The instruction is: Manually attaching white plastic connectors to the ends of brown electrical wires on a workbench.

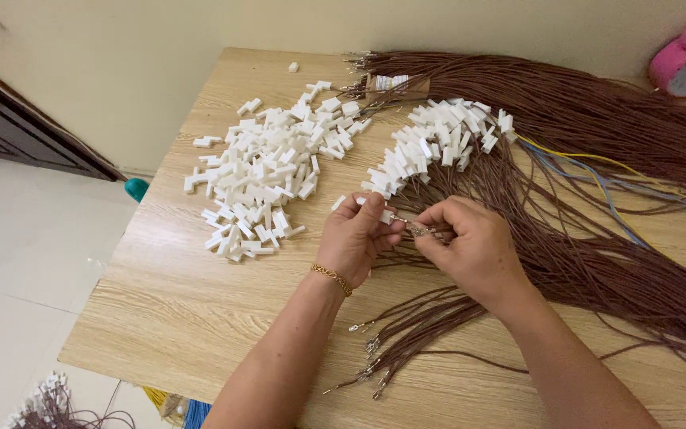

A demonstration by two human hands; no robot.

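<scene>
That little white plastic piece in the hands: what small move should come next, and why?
Probably pushing the wire's metal tip into the white connector. The left hand pinches the connector, the right hand holds the brown wire right at its opening, and wires already fitted lie beside the loose pile.

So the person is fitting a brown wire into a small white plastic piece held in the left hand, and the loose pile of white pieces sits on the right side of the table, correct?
Nearly. In the head view the loose pile of white pieces sits on the table's left side, not the right. The rest stands: the left hand holds a small white plastic piece, and the right hand brings a brown wire to it.
</scene>
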